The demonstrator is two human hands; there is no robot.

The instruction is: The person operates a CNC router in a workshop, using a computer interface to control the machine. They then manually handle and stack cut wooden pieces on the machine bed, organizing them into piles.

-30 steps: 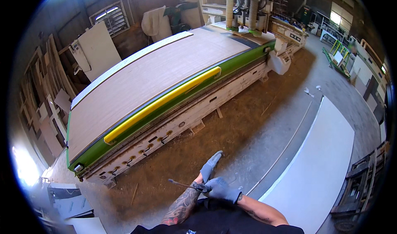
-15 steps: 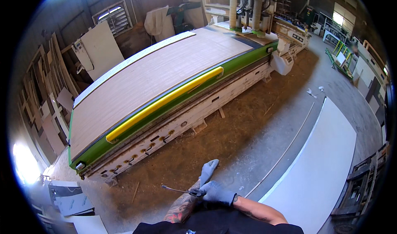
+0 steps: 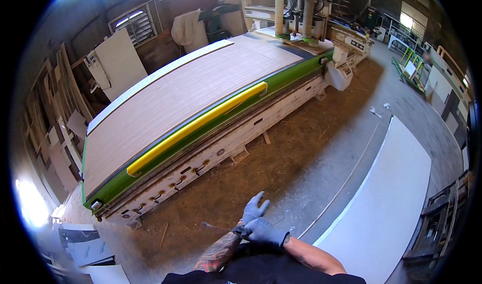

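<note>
My gloved right hand (image 3: 266, 230) grips a thin tool (image 3: 217, 228) in front of the router table (image 3: 201, 133); my left hand (image 3: 253, 209) rests open-fingered beside it. The board on the table looks uncut.

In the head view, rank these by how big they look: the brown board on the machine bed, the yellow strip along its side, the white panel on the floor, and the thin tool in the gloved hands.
1. Brown board
2. White panel, though it lies nearer the camera, so this order is unsure
3. Yellow strip
4. Thin tool, held between the left hand and right hand
</note>
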